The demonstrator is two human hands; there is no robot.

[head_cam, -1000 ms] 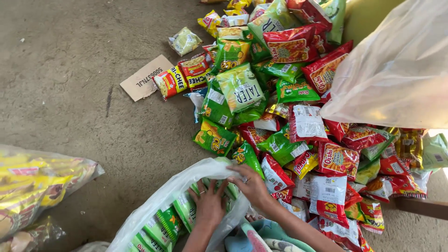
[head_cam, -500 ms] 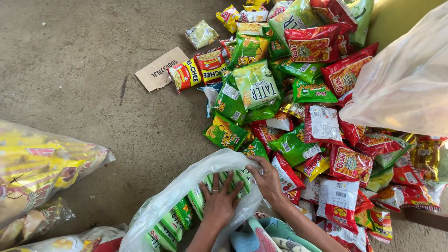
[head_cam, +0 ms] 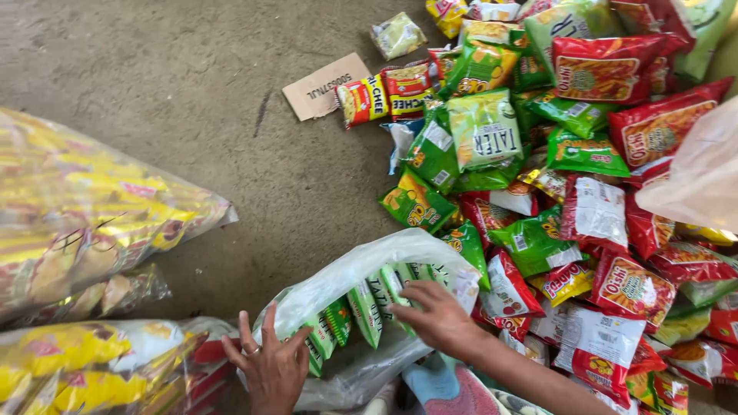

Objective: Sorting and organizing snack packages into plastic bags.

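A clear plastic bag (head_cam: pixel 361 265) lies open on the floor at the bottom middle, with a row of green snack packets (head_cam: pixel 361 311) standing inside it. My left hand (head_cam: pixel 269 367), fingers spread and a ring on one finger, rests flat on the bag's near left side. My right hand (head_cam: pixel 434 317) lies palm down on the green packets at the bag's mouth, fingers curled over them. To the right spreads a big pile of loose red, green and white snack packets (head_cam: pixel 569 192).
Large clear sacks of yellow packets (head_cam: pixel 84 207) lie at the left, and more (head_cam: pixel 84 369) at the bottom left. A piece of cardboard (head_cam: pixel 323 86) lies on the concrete floor (head_cam: pixel 154 77). A whitish plastic sack (head_cam: pixel 696 173) hangs at the right edge.
The view has swung left, so the yellow sacks fill more of the left side. My left hand has slid left off the packets onto the bag's side; my right hand stays on them.
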